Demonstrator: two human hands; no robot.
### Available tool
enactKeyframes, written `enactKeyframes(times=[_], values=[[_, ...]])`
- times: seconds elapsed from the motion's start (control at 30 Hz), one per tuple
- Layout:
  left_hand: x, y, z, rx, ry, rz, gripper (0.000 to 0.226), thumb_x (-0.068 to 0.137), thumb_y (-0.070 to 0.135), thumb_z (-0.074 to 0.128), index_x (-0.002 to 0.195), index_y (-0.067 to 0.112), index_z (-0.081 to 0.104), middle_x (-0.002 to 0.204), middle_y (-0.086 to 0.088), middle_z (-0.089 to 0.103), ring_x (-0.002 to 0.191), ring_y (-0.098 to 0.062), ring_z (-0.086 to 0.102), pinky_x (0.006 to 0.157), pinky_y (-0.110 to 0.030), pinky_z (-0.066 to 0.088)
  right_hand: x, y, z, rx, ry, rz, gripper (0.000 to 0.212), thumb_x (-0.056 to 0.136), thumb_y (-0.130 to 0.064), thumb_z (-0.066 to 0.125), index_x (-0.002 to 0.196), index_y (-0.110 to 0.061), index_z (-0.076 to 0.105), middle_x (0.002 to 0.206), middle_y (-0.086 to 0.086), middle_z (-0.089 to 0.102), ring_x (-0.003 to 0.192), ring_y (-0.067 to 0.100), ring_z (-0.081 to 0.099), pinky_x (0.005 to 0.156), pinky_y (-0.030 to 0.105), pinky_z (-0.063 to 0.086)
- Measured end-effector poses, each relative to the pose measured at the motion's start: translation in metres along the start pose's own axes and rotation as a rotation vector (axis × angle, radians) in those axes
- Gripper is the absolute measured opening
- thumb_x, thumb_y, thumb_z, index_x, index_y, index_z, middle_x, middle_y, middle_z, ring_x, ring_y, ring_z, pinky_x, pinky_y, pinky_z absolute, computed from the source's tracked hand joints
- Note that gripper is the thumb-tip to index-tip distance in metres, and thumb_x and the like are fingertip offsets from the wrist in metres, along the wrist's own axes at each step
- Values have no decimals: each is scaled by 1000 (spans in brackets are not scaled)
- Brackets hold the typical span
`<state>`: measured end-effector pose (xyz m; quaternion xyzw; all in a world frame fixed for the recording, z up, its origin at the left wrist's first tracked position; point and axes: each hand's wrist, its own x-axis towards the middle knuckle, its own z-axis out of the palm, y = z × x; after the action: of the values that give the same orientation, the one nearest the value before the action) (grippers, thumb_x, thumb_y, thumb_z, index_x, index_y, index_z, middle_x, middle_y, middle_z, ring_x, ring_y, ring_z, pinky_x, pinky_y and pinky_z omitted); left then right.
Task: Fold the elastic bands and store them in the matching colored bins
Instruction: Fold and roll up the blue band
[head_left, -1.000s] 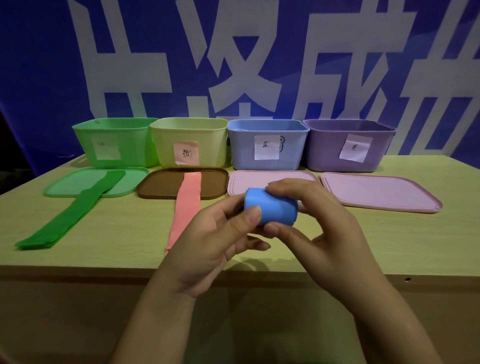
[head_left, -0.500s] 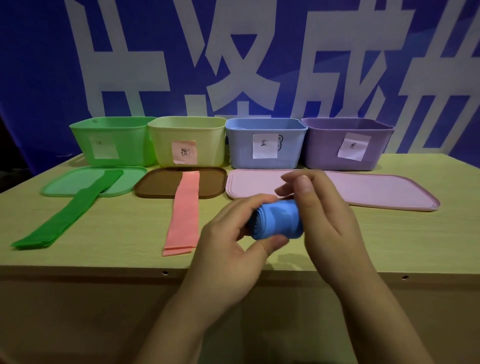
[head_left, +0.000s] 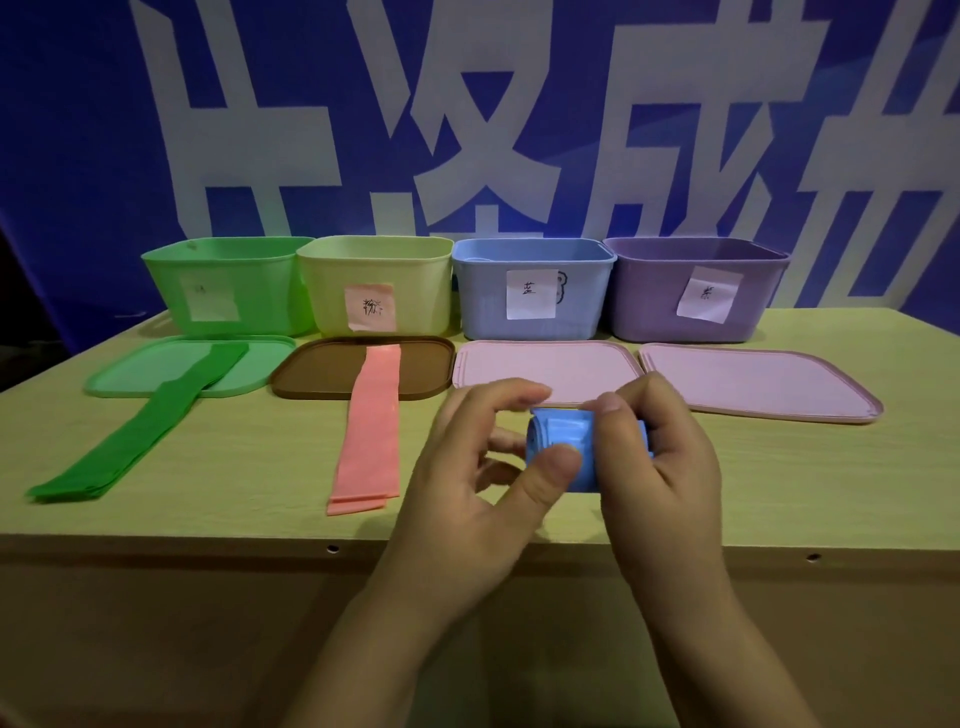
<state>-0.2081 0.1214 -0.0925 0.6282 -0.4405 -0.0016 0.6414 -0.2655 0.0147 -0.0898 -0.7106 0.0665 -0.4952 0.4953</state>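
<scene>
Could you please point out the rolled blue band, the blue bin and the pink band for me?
rolled blue band (head_left: 563, 441): head view, on its front face between the thumbs.
blue bin (head_left: 480, 301): head view, on its front wall left of the label.
pink band (head_left: 370, 431): head view, on its middle stretch.

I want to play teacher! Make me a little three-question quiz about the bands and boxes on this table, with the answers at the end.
1. True or false: the pink band lies flat, one end on the brown lid.
2. Which band do both hands hold? A green, B blue, C pink.
3. Fill in: the rolled band belongs in the ____ bin.

Key:
1. True.
2. B. The left hand and right hand grip the rolled blue band; the green band lies on the table.
3. Blue, the blue bin, third from the left.
</scene>
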Motion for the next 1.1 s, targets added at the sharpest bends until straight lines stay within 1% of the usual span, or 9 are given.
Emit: enactKeyframes(times=[0.1,0.27,0.43,0.57,0.77,0.87,0.97,1.03,1.1], values=[[-3,2,5,-105,-28,-57,29,76,57,56,100,42,56,90,4,63,66,-15,64,56,-24,51,-3,-2,1,-87,47,-154,23,82,-31,42,67,-14,42,63,2,44,59,9,44,52,11,34],[-4,7,5,-112,-11,23,36,74,66,57,98,39,57,88,11,64,68,-8,63,56,-18,49,-7,-1,3,-85,81,-309,15,88,-24,41,75,-18,46,70,6,51,64,8,47,57,14,37],[-3,8,-7,-27,-10,83,33,75,63,58,101,44,56,94,19,61,77,-7,63,63,-14,49,-8,-4,-1,2,-85,-156,32,89,-63,33,88,-37,52,88,-19,57,81,7,58,61,15,47],[-3,5,-6,-35,-56,81,32,74,63,60,102,47,57,102,15,61,88,-16,63,69,-21,50,-6,-2,-4,29,-90,-80,26,84,-43,38,73,-21,45,68,-7,51,58,7,47,48,20,39],[1,-10,2,-142,-83,-59,31,77,43,61,106,52,58,104,10,62,88,-18,66,72,-26,54,5,16,2,68,-114,32,27,80,-35,43,68,-12,41,63,0,45,55,5,42,47,19,36],[5,-17,3,-99,-4,-80,20,79,43,62,99,43,64,105,12,61,90,-16,66,69,-28,56,10,24,6,42,-222,51,28,83,-43,43,72,-17,50,73,-2,53,61,8,49,51,19,41],[12,-22,-5,-139,92,-168,12,80,40,65,92,39,66,106,1,60,81,-14,68,68,-30,56,19,28,1,12,-463,89,19,85,-49,49,91,-33,56,87,-14,59,78,-1,59,62,10,46],[20,-22,-15,-232,97,-235,14,77,38,65,90,36,68,108,-6,60,84,-18,68,69,-29,55,28,27,-7,30,-628,125,37,78,-51,66,111,-41,51,101,-19,60,95,-5,60,78,11,49],[30,-23,-22,-361,50,-307,19,75,35,65,93,30,69,113,-12,59,90,-22,68,71,-29,55,40,27,-11,-15,-682,118,59,69,-41,73,120,-42,44,111,-16,61,104,-3,59,91,17,49]])
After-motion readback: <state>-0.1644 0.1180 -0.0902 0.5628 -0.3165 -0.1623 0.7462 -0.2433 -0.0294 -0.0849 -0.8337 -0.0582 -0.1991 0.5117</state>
